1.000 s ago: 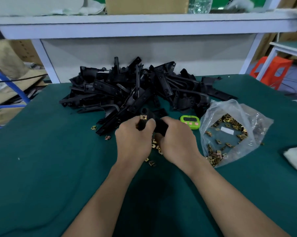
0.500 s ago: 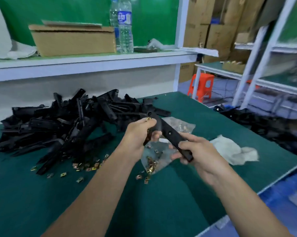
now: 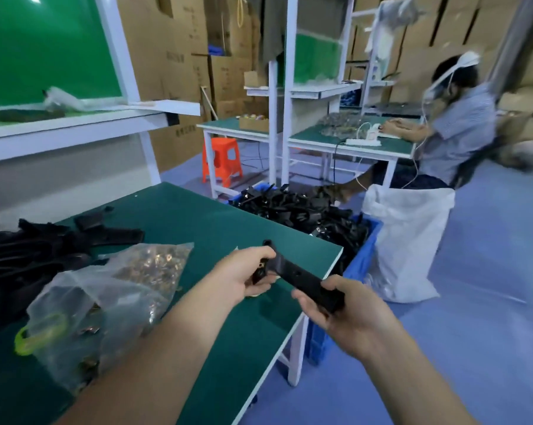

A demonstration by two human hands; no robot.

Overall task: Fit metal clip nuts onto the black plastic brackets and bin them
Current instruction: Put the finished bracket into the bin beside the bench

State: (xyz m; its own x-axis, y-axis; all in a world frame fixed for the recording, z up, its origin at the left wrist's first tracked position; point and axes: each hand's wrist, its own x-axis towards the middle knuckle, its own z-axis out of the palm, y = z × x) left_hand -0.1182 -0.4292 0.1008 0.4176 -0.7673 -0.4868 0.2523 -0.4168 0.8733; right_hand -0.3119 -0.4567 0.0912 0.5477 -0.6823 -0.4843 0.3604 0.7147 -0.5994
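Beyond the table (image 3: 197,216), a white sack (image 3: 412,240) flanks the blue bin (image 3: 362,261).

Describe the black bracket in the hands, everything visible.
The bracket is a long, flat strip of black plastic with a small hole in its face. It slants above the table, clear of it. The left hand grips its far end, where a brass-coloured clip nut shows; the right hand grips its near end.
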